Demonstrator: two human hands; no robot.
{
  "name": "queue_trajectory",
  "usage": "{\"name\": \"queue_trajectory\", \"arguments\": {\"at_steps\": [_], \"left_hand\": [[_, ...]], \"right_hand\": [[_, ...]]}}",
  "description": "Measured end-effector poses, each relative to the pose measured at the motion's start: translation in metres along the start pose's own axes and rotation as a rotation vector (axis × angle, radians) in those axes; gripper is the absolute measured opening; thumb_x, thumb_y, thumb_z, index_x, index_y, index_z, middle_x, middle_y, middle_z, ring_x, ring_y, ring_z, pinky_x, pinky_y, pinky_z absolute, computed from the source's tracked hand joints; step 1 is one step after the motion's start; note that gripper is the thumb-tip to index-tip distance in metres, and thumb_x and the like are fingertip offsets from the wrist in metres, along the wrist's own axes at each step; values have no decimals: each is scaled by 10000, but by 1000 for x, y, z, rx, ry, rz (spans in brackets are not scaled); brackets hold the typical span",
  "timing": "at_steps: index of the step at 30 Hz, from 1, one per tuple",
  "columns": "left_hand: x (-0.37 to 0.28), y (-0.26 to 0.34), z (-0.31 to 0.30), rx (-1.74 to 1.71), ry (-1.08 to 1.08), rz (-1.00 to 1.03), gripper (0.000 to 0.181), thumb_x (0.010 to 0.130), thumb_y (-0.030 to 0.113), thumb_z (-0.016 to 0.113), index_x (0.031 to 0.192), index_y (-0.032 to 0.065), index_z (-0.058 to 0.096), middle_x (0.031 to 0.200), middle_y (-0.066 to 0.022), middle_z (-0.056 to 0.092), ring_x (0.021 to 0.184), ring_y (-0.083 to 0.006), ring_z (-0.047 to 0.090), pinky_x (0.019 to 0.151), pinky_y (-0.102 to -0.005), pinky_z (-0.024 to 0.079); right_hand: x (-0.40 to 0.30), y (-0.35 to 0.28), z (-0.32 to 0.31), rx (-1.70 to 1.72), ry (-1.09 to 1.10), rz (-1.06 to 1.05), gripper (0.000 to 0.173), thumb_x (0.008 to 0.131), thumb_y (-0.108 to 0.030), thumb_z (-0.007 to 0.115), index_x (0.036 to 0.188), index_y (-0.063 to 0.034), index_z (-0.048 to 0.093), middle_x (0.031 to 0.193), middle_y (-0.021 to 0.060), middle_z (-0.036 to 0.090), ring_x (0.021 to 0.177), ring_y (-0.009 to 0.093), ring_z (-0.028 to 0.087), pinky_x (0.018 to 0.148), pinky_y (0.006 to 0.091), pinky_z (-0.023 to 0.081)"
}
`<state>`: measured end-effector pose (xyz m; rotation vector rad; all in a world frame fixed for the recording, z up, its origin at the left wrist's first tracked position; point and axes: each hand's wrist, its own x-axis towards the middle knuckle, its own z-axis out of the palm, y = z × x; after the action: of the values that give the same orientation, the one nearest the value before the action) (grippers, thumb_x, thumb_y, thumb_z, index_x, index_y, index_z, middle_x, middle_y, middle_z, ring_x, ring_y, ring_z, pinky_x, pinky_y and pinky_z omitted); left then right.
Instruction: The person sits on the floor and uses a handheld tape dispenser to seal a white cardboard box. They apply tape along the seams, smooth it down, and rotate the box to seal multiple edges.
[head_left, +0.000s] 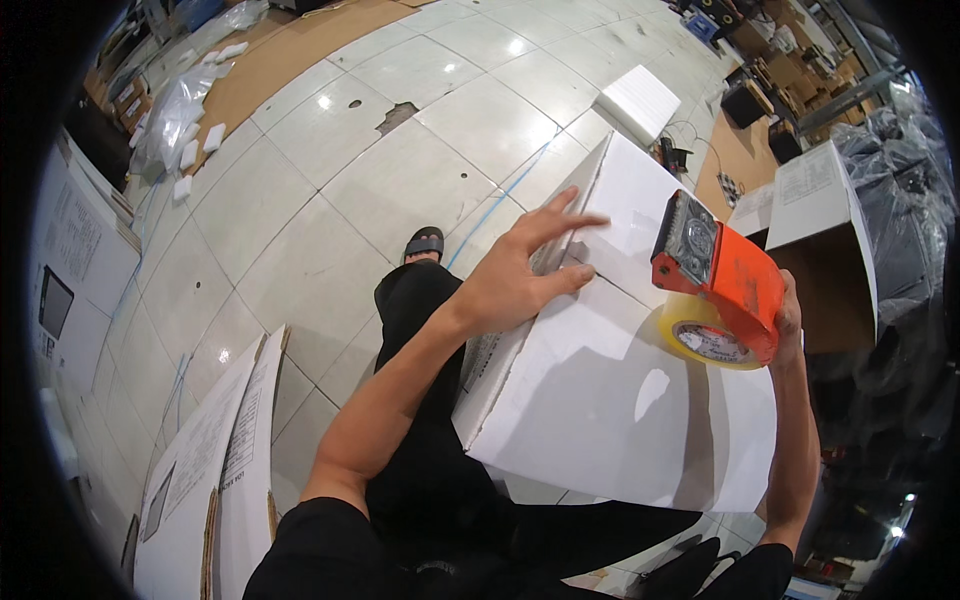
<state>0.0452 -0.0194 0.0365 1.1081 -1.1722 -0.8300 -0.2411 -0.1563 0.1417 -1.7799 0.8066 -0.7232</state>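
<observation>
A white cardboard box (600, 405) stands before me, its flaps folded together with a seam running between them. My left hand (532, 270) rests at the box's left edge near that seam, thumb and fingers spread, holding nothing. On the right, my right hand (787, 319) grips an orange tape dispenser (742, 277) above the box; its fingers are mostly hidden behind it. A roll of clear yellowish packing tape (679, 337) sits in the dispenser, whose metal and plastic head points up and left.
Flattened printed cartons (191, 457) lean at the lower left, with more printed cartons (71, 277) beyond. A white foam block (639, 103) lies past the box. An open carton (817, 199) stands at the right beside plastic-wrapped items (900, 217). Plastic wrap (176, 112) lies at the upper left.
</observation>
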Motion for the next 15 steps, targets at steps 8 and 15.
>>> {"name": "queue_trajectory", "arguments": {"at_steps": [8,15], "left_hand": [[1,57,-3,-535,40,-412,488,965,336,555,1114,-129,568,907,-213,663,749,-231,682,580,-296,582],[10,62,12,-584,-20,-460,411,972,322,569,1000,-86,617,839,-153,658,693,-182,661,581,-297,581]], "right_hand": [[10,-5,-6,-40,-223,41,776,614,-683,789,786,60,641,743,43,642,637,80,575,568,237,466],[13,-10,-2,-79,-275,34,716,634,-642,779,729,53,638,674,31,623,598,79,552,544,246,449]]}}
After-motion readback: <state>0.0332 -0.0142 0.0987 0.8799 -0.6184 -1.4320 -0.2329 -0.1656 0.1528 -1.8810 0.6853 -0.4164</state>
